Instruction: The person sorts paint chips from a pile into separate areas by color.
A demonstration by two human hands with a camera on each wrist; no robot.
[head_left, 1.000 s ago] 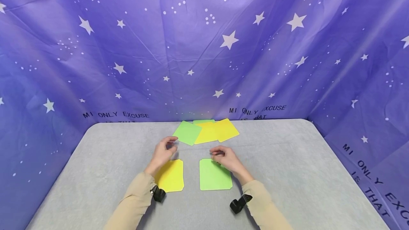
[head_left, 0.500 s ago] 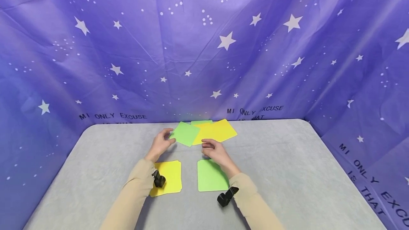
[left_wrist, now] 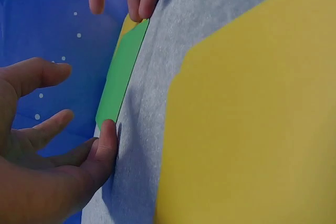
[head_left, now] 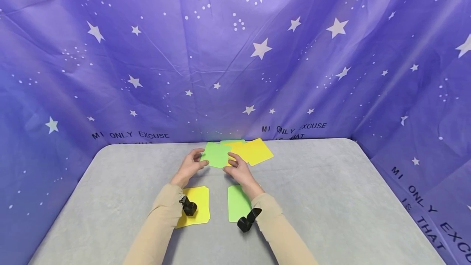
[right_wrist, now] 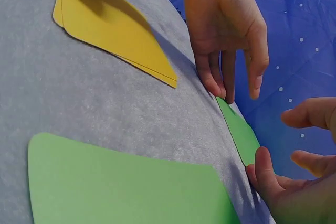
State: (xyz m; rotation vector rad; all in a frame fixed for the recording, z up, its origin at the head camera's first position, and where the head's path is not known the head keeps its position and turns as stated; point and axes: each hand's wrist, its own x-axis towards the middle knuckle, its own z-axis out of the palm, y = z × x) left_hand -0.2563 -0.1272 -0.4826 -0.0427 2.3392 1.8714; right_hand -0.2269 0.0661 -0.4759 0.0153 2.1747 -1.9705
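In the head view my left hand (head_left: 189,168) is at the left edge of a green square card (head_left: 216,154) at the back of the table. Opposite it, my right hand (head_left: 241,173) is at the card's right side. Both hands pinch the card low at its side corners, as both wrist views show, with the other fingers spread. The card overlaps a group of cards, including a yellow card (head_left: 259,151) and another green card (head_left: 233,141). Nearer lie a yellow stack (head_left: 198,205), partly under my left wrist, and a green square (head_left: 237,205), partly behind my right.
The grey table (head_left: 331,199) ends at the back against a purple star-printed cloth (head_left: 220,52), which also hangs at both sides. A black camera sits on each wrist, the left one (head_left: 189,207) above the yellow stack and the right one (head_left: 248,221) beside the green square.
My right hand has moved forward and left to the green card's right side. My left hand has come forward to its left edge. The tilted green card has turned straighter.
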